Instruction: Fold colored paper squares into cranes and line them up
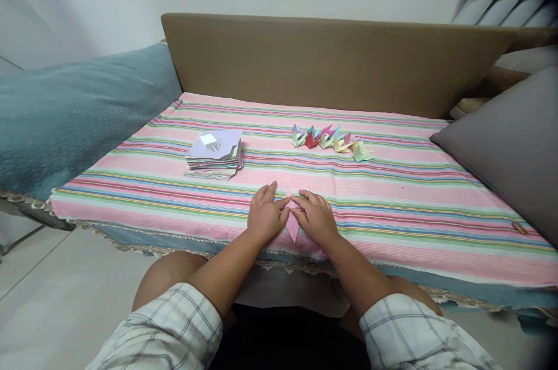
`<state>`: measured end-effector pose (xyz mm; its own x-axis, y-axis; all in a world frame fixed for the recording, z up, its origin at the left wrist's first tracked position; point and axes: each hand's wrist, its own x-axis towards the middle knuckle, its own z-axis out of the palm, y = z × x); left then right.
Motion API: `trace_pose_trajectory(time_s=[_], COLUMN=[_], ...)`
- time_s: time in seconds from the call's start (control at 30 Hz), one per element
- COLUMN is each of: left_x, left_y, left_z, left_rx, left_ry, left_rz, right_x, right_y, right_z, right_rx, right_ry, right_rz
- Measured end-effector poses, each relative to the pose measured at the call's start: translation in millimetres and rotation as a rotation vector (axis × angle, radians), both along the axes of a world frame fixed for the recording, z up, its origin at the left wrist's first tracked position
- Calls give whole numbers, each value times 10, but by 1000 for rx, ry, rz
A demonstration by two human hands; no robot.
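Note:
A pink folded paper (292, 226) lies on the striped cloth (392, 195) near its front edge, narrowing to a point toward me. My left hand (265, 216) presses on its left side, thumb and forefinger meeting at the paper's top. My right hand (316, 217) presses on its right side, fingers bent down onto it. Both hands pinch the paper against the cloth.
A stack of coloured paper squares (214, 155) sits to the far left of my hands. A row of several folded paper cranes (331, 140) lies farther back. A teal blanket (78, 114) is at left, a grey cushion (510, 143) at right, a brown backrest (331, 61) behind.

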<state>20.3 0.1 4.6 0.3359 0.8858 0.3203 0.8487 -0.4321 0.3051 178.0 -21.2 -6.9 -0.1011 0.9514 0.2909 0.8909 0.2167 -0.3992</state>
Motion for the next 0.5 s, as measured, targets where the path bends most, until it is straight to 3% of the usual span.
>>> trace_pose_trajectory(time_s=[0.27, 0.5], left_x=[-16, -47], left_y=[-32, -61], left_z=[-19, -10], left_rx=[70, 96], left_ry=[56, 83], left_rz=[1, 5], right_x=[60, 109], right_y=[81, 171], right_z=[66, 27], right_rx=[-109, -100], right_ry=[-141, -34], right_rz=[75, 105])
